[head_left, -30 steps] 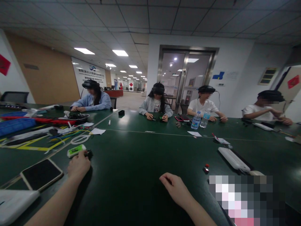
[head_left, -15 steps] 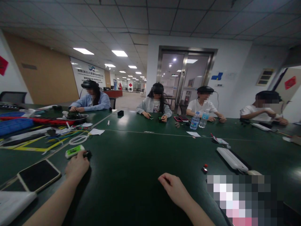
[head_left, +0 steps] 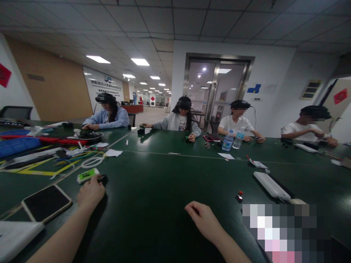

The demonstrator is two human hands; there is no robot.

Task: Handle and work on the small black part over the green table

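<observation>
My left hand (head_left: 91,191) rests on the green table with its fingers closed around a small black object (head_left: 104,179), whose kind is too dark to make out. Touching or close beside those fingers lies a green-and-white packet (head_left: 88,175). A phone with a dark screen (head_left: 46,203) lies to the left of my wrist. My right hand (head_left: 202,218) rests on the table, fingers curled in toward the thumb, and nothing shows in them. Further right sits a small red-and-silver item (head_left: 239,196).
The green table (head_left: 153,193) extends to several seated people opposite. Cables (head_left: 91,162), blue trays (head_left: 18,147) and a paper sheet (head_left: 113,152) lie at left. Two water bottles (head_left: 228,140) stand across the table. A white elongated device (head_left: 271,185) lies at right, near a pixelated area.
Across the table, the middle person's arm has stretched out to the black box, holding a small item over it. Both my hands stay in place.
</observation>
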